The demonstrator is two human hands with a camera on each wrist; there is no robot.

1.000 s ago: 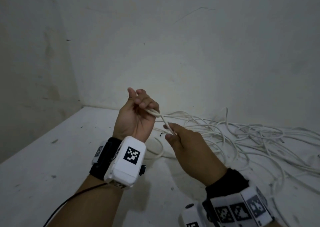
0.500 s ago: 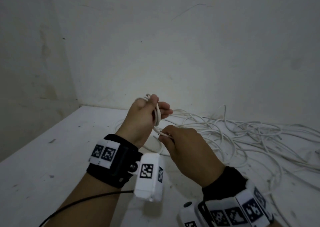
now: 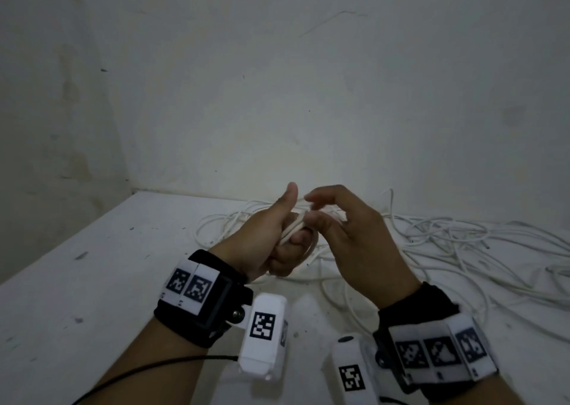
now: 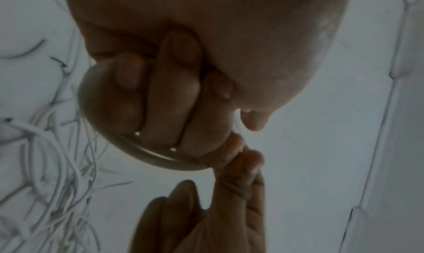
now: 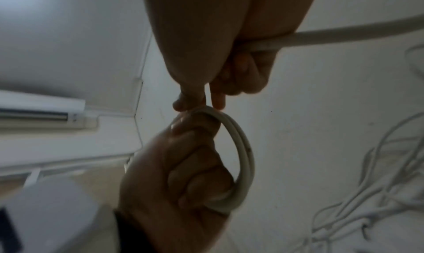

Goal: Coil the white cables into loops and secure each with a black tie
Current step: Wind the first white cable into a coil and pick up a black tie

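- Bare white walls meet at a corner behind a scuffed white table (image 3: 92,269), and a loose tangle of white cables (image 3: 447,244) sprawls across its far right side, well apart from the near edge.
- Left hand (image 3: 271,238) sits raised above the table, fingers curled round a small coil (image 5: 241,159) of about 2 turns, thumb pointing up; held clear of the pile, probably so new turns cannot snag on the other strands.
- The coil wraps the outside of the curled left fingers (image 4: 160,97), which act as a former and keep the loop size even.
- Right hand (image 3: 348,238) is just beside the left, thumb and forefinger nearly closed at the top of the coil, touching it, while its curled lower fingers grip the cable's free run (image 5: 344,34), which leads off toward the pile; this looks like feeding the next turn.
- Blur makes the exact pinch hard to read.
- No black tie shows in any view, so securing is a step not yet reached.
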